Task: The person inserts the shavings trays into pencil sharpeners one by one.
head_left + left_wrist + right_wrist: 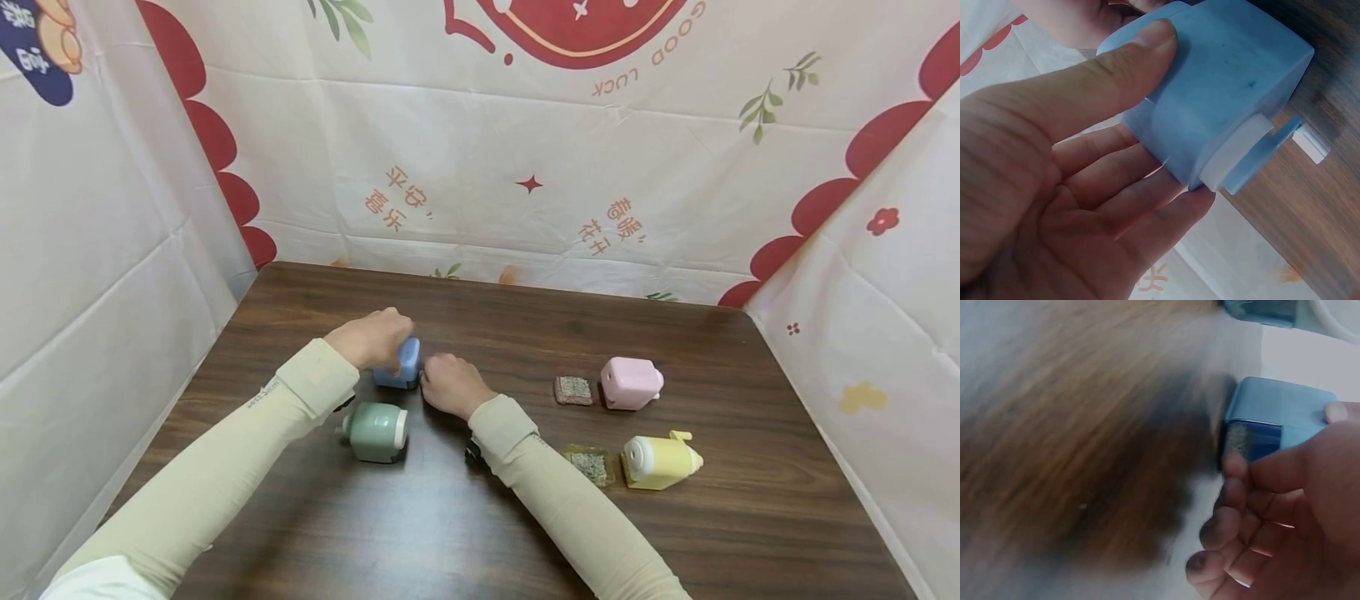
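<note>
A blue crank pencil sharpener [408, 363] sits on the table, gripped by my left hand [375, 337]. In the left wrist view the thumb presses one face of the sharpener [1229, 75] and the fingers lie along another; its crank [1266, 156] points away from the palm. My right hand [453, 385] is at the sharpener's other end. There, in the right wrist view, its thumb and forefinger pinch the edge of the clear shavings drawer [1263, 439], and the other fingers are curled. Grey shavings show inside the drawer.
A green sharpener [375, 432] lies nearer me, below the left wrist. Off to the right are a pink sharpener [630, 383] and a yellow sharpener [660, 461]. Beside each lies a drawer of shavings, one pinkish [573, 390], one yellowish [590, 467]. Printed cloth [480, 142] surrounds the table.
</note>
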`<state>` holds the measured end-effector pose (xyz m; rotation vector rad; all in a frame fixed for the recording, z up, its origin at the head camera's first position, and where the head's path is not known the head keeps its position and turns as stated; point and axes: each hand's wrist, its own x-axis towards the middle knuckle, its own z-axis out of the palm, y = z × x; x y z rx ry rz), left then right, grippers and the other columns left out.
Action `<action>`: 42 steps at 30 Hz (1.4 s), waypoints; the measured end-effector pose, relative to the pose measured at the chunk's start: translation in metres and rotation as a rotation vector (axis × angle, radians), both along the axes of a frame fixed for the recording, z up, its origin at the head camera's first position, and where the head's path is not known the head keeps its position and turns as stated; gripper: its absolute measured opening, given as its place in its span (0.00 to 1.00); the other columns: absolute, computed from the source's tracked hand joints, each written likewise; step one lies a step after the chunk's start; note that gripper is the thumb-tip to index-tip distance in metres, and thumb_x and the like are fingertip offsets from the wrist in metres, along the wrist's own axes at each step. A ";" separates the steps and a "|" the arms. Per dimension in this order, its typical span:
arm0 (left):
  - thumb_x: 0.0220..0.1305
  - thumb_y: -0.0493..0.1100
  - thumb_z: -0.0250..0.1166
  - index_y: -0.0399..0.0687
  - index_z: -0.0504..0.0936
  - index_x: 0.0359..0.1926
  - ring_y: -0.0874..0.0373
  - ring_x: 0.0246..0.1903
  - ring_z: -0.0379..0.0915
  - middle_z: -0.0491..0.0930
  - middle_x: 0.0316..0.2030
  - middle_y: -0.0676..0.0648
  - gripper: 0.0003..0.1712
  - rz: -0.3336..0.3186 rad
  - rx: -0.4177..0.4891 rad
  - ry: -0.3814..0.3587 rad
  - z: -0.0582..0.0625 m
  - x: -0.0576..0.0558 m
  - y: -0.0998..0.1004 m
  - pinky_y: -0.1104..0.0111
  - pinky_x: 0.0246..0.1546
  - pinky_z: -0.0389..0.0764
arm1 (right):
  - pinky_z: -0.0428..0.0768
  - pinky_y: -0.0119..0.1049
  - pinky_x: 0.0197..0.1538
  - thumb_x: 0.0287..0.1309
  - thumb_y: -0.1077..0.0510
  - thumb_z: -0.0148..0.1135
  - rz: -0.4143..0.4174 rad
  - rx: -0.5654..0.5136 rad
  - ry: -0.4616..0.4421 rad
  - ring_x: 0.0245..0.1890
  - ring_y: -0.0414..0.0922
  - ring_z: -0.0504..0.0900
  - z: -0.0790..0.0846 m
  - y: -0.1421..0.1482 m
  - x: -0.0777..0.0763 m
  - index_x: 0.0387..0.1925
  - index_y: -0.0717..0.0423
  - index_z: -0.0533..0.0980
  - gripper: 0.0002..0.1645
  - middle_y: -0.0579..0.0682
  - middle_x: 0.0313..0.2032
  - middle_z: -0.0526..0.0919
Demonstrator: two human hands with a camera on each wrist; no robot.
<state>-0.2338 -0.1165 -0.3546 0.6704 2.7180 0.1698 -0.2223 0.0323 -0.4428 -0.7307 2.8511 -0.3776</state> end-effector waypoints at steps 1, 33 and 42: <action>0.45 0.38 0.77 0.41 0.83 0.38 0.55 0.26 0.75 0.82 0.31 0.43 0.17 0.000 0.001 -0.001 0.000 0.000 0.000 0.63 0.25 0.79 | 0.82 0.47 0.29 0.68 0.56 0.47 -0.001 -0.005 -0.009 0.24 0.45 0.76 0.000 0.000 0.000 0.20 0.54 0.73 0.19 0.52 0.26 0.81; 0.61 0.53 0.66 0.38 0.75 0.55 0.44 0.45 0.74 0.81 0.46 0.39 0.28 -0.079 0.010 0.493 0.001 0.045 0.026 0.53 0.45 0.82 | 0.80 0.41 0.36 0.64 0.47 0.58 -0.106 -0.166 0.092 0.32 0.39 0.78 0.104 0.128 0.056 0.37 0.47 0.79 0.10 0.44 0.33 0.83; 0.62 0.57 0.62 0.37 0.77 0.54 0.44 0.52 0.74 0.81 0.50 0.37 0.30 -0.022 0.083 0.847 -0.007 0.072 0.061 0.53 0.54 0.78 | 0.80 0.53 0.48 0.66 0.45 0.56 -0.238 -0.283 0.085 0.50 0.50 0.79 0.086 0.158 0.079 0.60 0.55 0.71 0.28 0.56 0.54 0.80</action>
